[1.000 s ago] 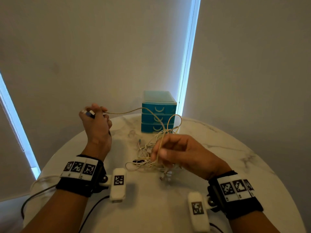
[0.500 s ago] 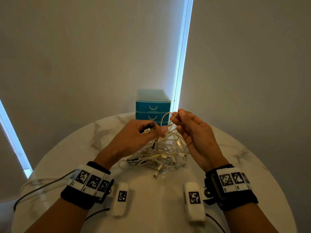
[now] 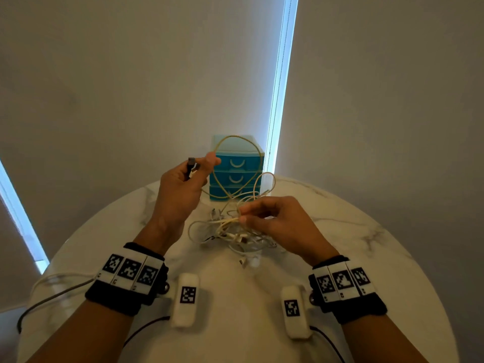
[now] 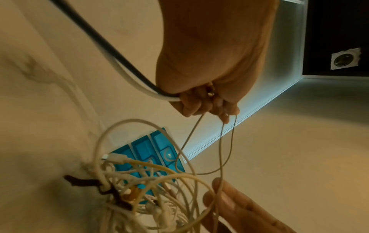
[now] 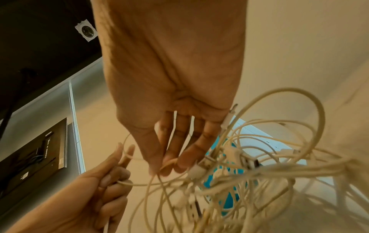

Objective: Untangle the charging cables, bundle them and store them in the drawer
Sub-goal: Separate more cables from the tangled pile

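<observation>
A tangle of white and cream charging cables (image 3: 235, 231) lies on the round marble table (image 3: 353, 258), in front of a small blue drawer unit (image 3: 237, 169). My left hand (image 3: 188, 184) is raised and grips one cream cable (image 3: 237, 138) near its dark plug (image 3: 191, 161); the cable loops up in front of the drawers. The left wrist view shows this hand (image 4: 207, 104) fisted on thin cable strands (image 4: 221, 141). My right hand (image 3: 272, 218) is lower, at the tangle, pinching a cable strand between thumb and fingertips (image 5: 167, 164). The drawers look closed.
The drawer unit stands at the table's far edge against a grey wall, beside a bright vertical window strip (image 3: 280, 100). Black and white leads (image 3: 52, 289) from my wrist cameras trail off the table's left side.
My hands have parted. The left rose up and left with the plug end, drawing a loop of cream cable out of the tangle. The right dropped to the pile.
</observation>
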The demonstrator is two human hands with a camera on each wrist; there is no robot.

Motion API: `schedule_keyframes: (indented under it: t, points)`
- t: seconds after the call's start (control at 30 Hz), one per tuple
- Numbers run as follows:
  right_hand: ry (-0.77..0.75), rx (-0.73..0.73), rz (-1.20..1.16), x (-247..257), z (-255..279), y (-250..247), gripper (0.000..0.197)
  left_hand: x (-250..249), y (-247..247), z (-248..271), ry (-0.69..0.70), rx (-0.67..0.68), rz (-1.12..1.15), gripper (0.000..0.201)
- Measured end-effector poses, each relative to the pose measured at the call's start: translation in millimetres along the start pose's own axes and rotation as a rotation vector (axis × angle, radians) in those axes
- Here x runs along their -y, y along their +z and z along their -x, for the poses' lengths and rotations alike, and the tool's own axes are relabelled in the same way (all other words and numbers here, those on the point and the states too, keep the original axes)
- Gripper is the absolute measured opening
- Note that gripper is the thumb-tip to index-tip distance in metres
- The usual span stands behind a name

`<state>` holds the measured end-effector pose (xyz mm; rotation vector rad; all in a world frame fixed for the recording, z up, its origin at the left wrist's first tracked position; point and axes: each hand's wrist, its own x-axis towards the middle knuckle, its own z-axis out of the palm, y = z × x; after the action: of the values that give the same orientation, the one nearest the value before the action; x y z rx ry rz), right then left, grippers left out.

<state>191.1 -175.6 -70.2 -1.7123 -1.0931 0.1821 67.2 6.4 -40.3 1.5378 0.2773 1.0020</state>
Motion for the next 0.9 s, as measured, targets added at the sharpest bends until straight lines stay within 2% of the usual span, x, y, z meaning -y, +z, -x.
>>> schedule_keyframes:
  t: [0.1,0.17,0.23,0.3,0.37,0.5,0.57,0.73,0.8,0.9]
  points:
    - [0.042,-0.126,-0.126,1,-2,0,0.011,-1,3,3,-0.029,0.124,-0.057,0.025]
    - [0.076,-0.229,-0.275,3,-3,-3,0.01,3,4,4,-0.05,0.258,-0.125,0.025]
    - [0.071,-0.325,-0.403,4,-4,-7,0.013,6,5,5,-0.085,0.409,-0.223,0.025]
    - [0.054,-0.379,-0.516,5,-6,-12,0.019,10,5,7,-0.101,0.503,-0.297,0.019]
    - [0.042,-0.391,-0.654,9,-8,-15,0.022,11,5,7,-0.095,0.501,-0.336,0.022]
    - [0.037,-0.309,-1.123,22,-6,-25,0.018,17,6,4,-0.125,0.484,-0.368,0.04]
    - [0.041,-0.259,-1.255,24,-4,-28,0.013,18,9,6,-0.099,0.495,-0.363,0.036]
    - [0.081,-0.228,-1.269,17,-5,-22,0.013,12,17,12,-0.008,0.497,-0.372,0.018]
    - [0.096,-0.201,-1.207,14,-6,-21,0.017,13,15,11,0.009,0.415,-0.314,0.018]
    - [0.176,-0.115,-0.981,15,-3,-17,0.028,12,14,9,0.047,0.24,-0.172,0.02]
